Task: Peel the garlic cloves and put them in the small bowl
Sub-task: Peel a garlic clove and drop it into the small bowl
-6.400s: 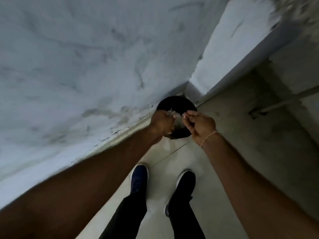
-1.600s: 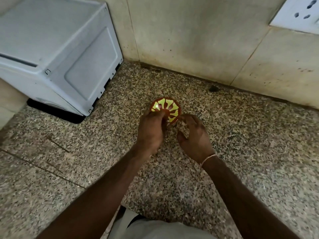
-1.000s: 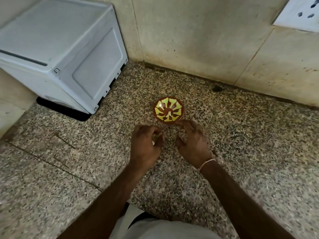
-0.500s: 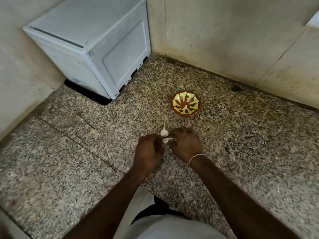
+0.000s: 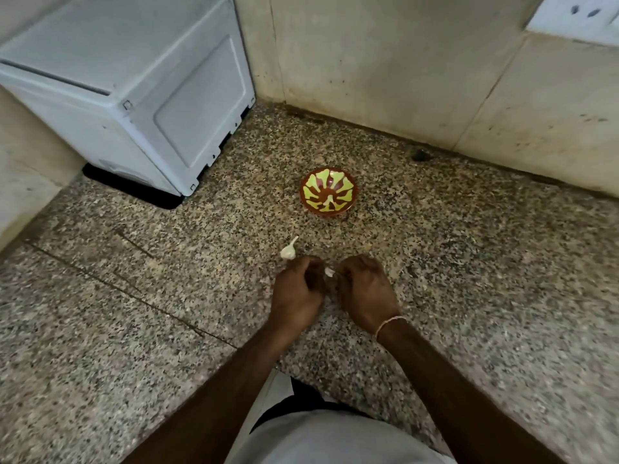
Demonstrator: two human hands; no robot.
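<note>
Both hands [image 5: 330, 289] pinch garlic clove [image 5: 329, 272], mostly hidden.

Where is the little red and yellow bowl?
In the head view, the small bowl sits on the speckled counter, beyond both hands, right of the white appliance.

Speckled granite counter [image 5: 469, 296] with a thin seam, stained beige wall tiles [image 5: 385, 61] meeting in a corner, white appliance [image 5: 134, 85] at back left, white socket plate [image 5: 576, 18] upper right, dim light
</note>
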